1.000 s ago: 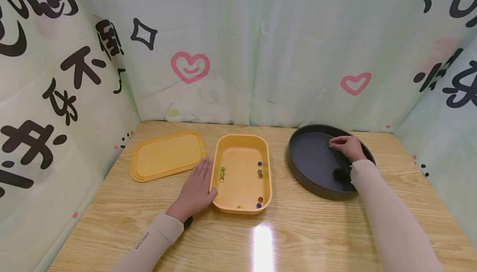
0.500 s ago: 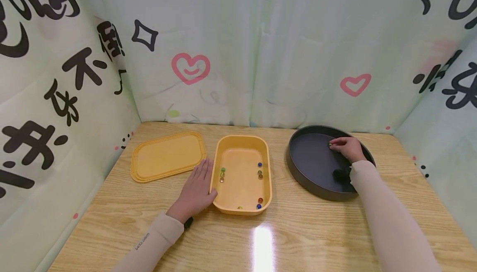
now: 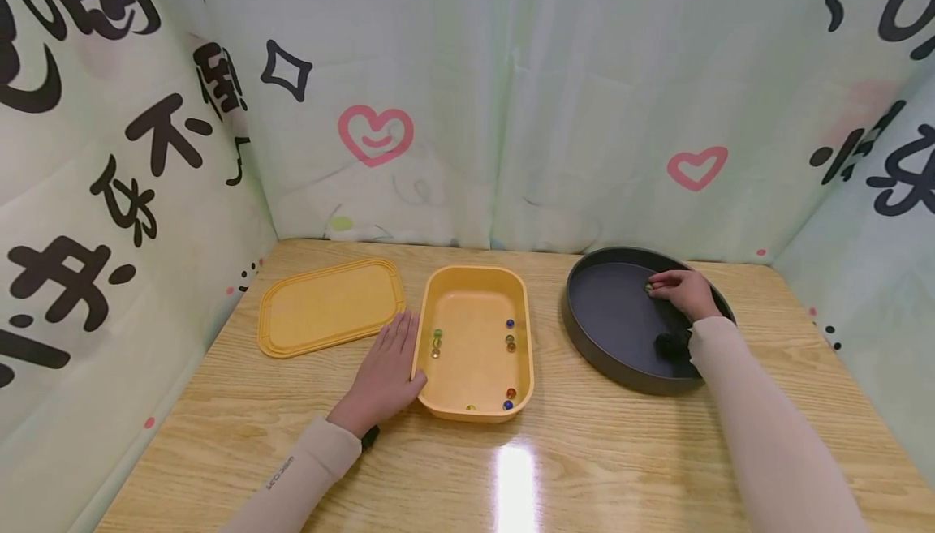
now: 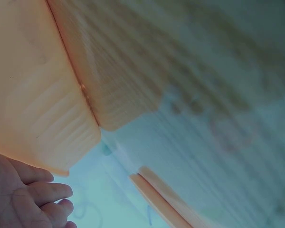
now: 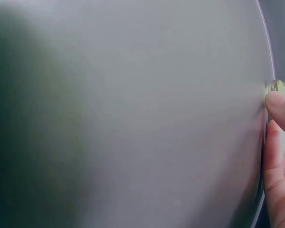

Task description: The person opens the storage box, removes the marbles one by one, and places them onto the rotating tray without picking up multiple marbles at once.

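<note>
My right hand (image 3: 687, 293) is over the dark round pan (image 3: 609, 354) and pinches a clear marble with a yellow-green streak (image 5: 278, 87) between thumb and fingertips, low inside the pan. In the head view, most of that marble is covered by the fingers. My left hand (image 3: 385, 371) lies with straight fingers along the left side of a yellow rectangular container (image 3: 475, 275), its thumb at the rim. Inside the container are several glass marbles: green ones (image 3: 437, 338) along the left, blue and brown ones (image 3: 510, 345) along the right, and a red one (image 3: 511, 393) near the front right corner.
A flat yellow lid (image 3: 332, 306) lies on the wooden table (image 3: 584, 468), left of the container and near the left fingertips. Printed curtains (image 3: 504, 111) enclose the table's back and sides.
The right hand, with the marble in its fingers, has shifted very slightly within the pan. The left hand, the container and its marbles stay as they were.
</note>
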`<state>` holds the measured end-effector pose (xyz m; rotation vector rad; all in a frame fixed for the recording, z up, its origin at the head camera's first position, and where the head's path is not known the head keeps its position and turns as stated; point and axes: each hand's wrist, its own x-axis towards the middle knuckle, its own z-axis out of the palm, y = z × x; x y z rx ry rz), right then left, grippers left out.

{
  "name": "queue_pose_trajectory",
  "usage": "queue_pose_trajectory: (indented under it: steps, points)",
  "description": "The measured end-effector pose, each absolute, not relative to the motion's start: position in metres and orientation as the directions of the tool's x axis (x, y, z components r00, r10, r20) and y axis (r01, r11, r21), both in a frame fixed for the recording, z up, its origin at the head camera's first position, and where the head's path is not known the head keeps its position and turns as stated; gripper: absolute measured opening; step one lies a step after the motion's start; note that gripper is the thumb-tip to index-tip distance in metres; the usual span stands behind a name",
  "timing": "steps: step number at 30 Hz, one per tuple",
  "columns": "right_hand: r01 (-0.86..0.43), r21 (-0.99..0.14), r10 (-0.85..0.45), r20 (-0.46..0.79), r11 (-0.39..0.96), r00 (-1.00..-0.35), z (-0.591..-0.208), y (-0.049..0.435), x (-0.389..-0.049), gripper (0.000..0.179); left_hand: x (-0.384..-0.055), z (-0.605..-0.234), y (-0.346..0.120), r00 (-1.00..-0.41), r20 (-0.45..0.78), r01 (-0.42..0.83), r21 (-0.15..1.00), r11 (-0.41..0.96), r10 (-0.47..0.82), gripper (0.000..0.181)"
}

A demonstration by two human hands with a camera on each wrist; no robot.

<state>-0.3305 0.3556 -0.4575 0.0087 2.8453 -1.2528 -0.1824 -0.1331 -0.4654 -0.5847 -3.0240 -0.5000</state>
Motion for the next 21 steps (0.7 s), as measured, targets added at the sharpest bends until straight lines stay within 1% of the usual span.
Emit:
queue_pose_trajectory:
  steps: [8, 15, 21]
  points:
    - [0.01, -0.741, -0.033, -0.043, 0.672, -0.999, -0.4537, 0.3571, -0.3266, 0.037, -0.1828, -0.4653, -0.1334, -0.929, 0.07, 0.366, 0.311, 0.877, 0.363, 0.071]
    - [-0.025, -0.678, -0.048, -0.016, 0.735, -0.999, -0.4545, 0.3566, -0.3267, 0.031, -0.1815, -0.4638, -0.1329, -0.931, 0.07, 0.361, 0.308, 0.88, 0.358, 0.071]
    - [-0.038, -0.652, -0.025, 0.029, 0.758, -0.999, -0.4582, 0.3567, -0.3287, 0.028, -0.1811, -0.4636, -0.1327, -0.931, 0.067, 0.36, 0.305, 0.882, 0.358, 0.071]
